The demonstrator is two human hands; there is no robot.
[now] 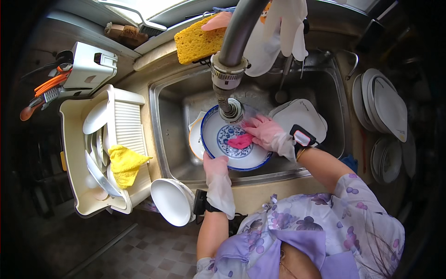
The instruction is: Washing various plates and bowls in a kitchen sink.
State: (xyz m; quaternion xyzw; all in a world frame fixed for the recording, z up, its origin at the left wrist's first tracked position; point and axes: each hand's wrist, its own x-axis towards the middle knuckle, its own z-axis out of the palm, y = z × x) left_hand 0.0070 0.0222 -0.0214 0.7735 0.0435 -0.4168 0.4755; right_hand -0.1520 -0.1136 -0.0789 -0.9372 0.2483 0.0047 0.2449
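Observation:
My left hand, in a thin translucent glove, grips the near rim of a blue-and-white porcelain bowl over the steel sink. The bowl lies beneath the faucet spout, its patterned inside facing up. My right hand, gloved too, is at the bowl's right side with its fingers against a pink cloth inside. Whether those fingers pinch the cloth is unclear. An orange-rimmed plate shows partly from under the bowl, and squarish white plates lie in the sink to the right.
A cream dish rack with plates and a yellow cloth stands left. A white bowl sits at the counter's near edge. Behind the sink are a yellow sponge and hanging gloves. Stacked plates stand right.

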